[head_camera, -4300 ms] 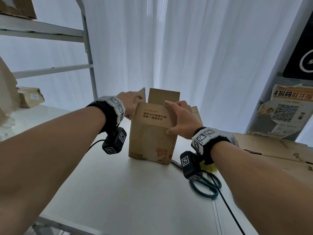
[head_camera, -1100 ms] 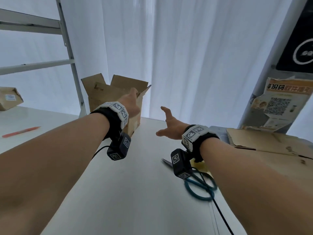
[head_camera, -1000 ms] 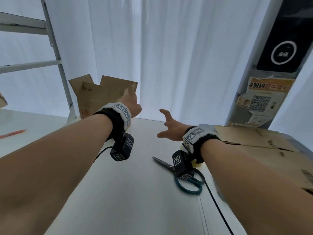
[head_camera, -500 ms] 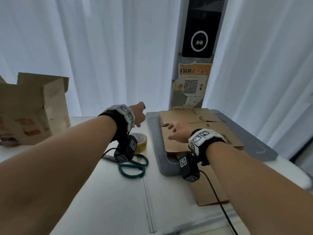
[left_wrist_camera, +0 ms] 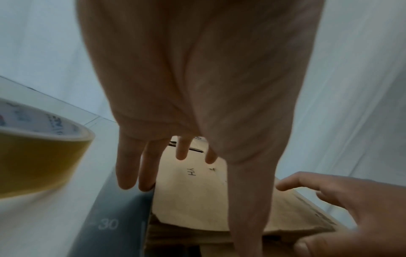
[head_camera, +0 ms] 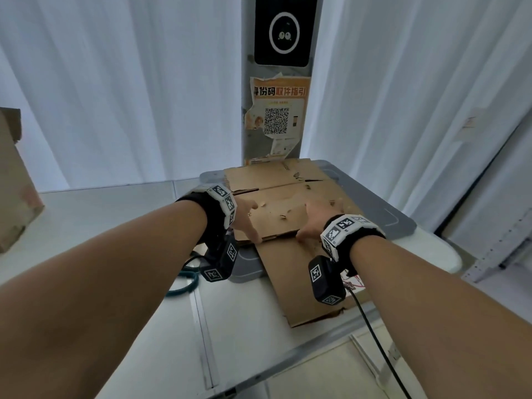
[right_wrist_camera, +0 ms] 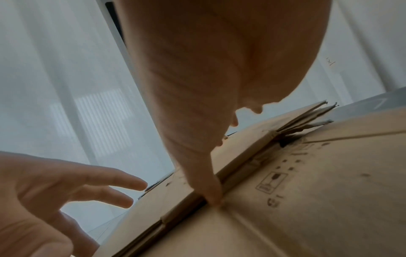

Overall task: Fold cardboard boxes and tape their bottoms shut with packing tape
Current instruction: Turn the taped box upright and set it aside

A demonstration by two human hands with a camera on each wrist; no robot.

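Both hands are at the near edge of a flattened cardboard box (head_camera: 276, 217) that lies on top of a stack of flat cardboard (head_camera: 273, 174). The stack rests on a grey mat (head_camera: 400, 220) at the back of the white table (head_camera: 121, 226).

The left hand (head_camera: 246, 217) is spread wide and holds nothing. In the left wrist view its fingers (left_wrist_camera: 182, 151) are straight and fanned over the left part of the top sheet, two of them reaching past the sheet's left edge over the mat. Its thumb runs down to the near edge of the cardboard; whether the tip hooks under the sheet cannot be told.

The right hand (head_camera: 315, 223) is also unclenched, fingers extended over the right part of the same sheet. In the right wrist view its thumb (right_wrist_camera: 208, 189) points down with the tip pressed into the seam between the top sheet and the larger flat cardboard (right_wrist_camera: 307, 200) beneath. No finger is seen curled around the sheet.

A roll of yellowish packing tape (left_wrist_camera: 41, 156) sits on the table just left of the mat, close to the left wrist. The green handles of scissors (head_camera: 184, 283) lie on the table below the left wrist. An assembled box (head_camera: 14, 191) stands at the far left edge of the head view. White curtains (head_camera: 129, 82) hang behind, with a poster (head_camera: 277, 116) bearing a square code on the post between them.
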